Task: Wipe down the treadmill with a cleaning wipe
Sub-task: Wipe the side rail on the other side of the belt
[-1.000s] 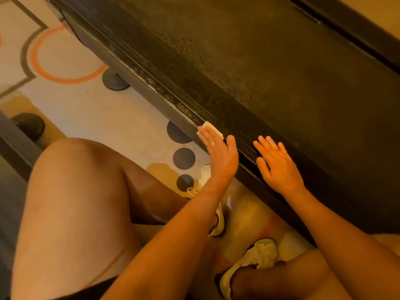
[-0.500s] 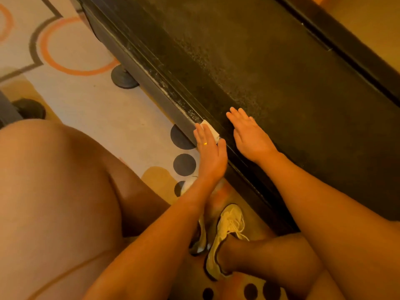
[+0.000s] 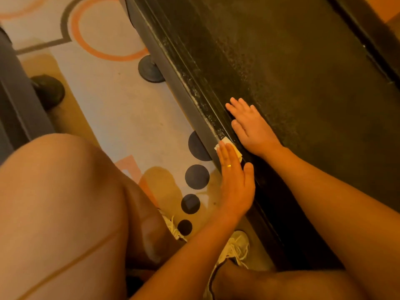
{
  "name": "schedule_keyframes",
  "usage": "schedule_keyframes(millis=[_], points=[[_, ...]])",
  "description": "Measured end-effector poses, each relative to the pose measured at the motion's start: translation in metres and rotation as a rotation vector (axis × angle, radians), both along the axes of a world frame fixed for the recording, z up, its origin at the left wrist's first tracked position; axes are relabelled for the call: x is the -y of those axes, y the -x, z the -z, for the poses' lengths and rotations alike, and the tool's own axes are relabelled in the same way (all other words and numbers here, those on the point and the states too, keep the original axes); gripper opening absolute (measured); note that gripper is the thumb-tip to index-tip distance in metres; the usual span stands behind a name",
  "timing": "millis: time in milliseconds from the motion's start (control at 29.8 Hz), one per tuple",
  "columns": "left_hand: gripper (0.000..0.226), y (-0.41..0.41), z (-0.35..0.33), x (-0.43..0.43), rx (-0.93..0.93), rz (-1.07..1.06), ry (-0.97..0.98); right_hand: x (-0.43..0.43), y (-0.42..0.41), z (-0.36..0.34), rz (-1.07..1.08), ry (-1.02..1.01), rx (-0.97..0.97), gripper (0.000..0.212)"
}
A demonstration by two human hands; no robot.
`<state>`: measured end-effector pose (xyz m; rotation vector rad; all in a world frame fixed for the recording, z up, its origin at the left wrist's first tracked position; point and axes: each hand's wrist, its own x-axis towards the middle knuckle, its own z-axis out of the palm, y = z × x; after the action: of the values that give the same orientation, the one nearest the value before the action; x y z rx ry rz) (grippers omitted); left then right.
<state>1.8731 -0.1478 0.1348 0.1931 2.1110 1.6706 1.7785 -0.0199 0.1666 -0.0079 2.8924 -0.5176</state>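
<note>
The wipe (image 3: 225, 141) is pressed onto the side rail (image 3: 190, 83) of the treadmill (image 3: 313, 115) by the left hand (image 3: 236, 182): fingers straight & close together, thumb apart, w/ a ring (image 3: 228, 165) on one finger. The right hand (image 3: 251, 126) is laid flat on the belt edge just beside it, fingers a bit spread. A white shoe (image 3: 237, 245) is seen on the patterned floor (image 3: 129, 118) below.

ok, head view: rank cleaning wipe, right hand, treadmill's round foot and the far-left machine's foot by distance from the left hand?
1. cleaning wipe: under the left hand fingertips, on the side rail.
2. right hand: just beyond, flat on the belt.
3. treadmill's round foot: up-left, under the rail.
4. far-left machine's foot: far left.
</note>
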Motion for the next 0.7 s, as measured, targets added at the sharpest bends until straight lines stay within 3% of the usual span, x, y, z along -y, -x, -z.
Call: schedule_keyframes(millis=[168,537,705], points=[[0.073,0.030,0.012,0.005,-0.083,-0.017,-0.004,-0.003,0.000,0.009,0.024,-0.013,-0.048,0.052],[0.074,0.025,0.006,-0.001,-0.033,-0.052,-0.042,-0.004,-0.001,0.012,0.019,-0.023,-0.102,0.051],[0.070,0.090,0.001,-0.002,-0.005,-0.146,0.009,-0.006,-0.002,0.015,0.017,0.003,-0.123,0.051]])
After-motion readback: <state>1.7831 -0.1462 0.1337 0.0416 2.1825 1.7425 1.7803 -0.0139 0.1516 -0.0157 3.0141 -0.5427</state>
